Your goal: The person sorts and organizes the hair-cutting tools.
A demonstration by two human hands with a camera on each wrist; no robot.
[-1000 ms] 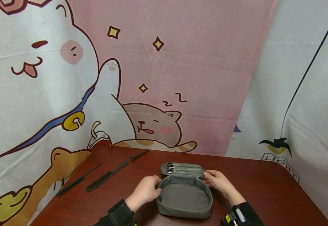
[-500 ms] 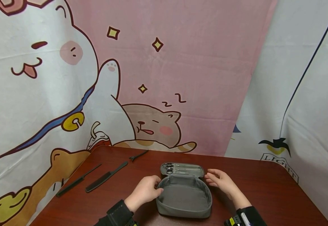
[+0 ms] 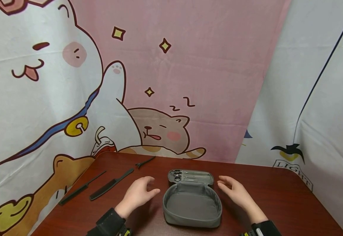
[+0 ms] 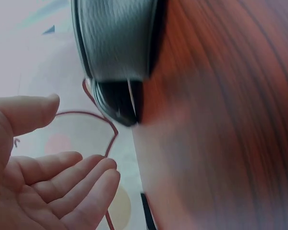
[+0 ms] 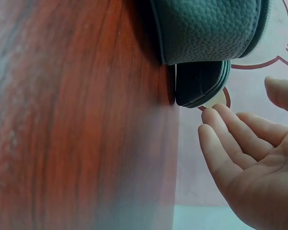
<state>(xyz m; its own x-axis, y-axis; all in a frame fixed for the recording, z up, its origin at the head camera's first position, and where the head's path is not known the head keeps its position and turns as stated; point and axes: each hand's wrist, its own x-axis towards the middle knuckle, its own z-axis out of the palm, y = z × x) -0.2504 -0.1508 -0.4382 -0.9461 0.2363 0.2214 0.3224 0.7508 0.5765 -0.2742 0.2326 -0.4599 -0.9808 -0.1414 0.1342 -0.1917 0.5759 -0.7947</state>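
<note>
The grey case (image 3: 192,222) stood, lid (image 3: 196,177) back, on the tabletop (image 3: 277,200) between left hand (image 3: 137,195) and right hand (image 3: 234,192).
Head view: both were apart from it, fingers loose; "LIGHT" (image 3: 293,173) was legible on the backdrop (image 3: 215,65), far right; two Z-like marks (image 3: 189,102) floated left of it. Left wrist view: thumb and fingers were spread. Right wrist view: extended fingertips were near the lid.

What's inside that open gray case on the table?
The gray case shows bare lining in its main compartment. Its open lid holds ring-handled metal tools; finer contents are too small to identify. The near wall hides its inner face.
</note>
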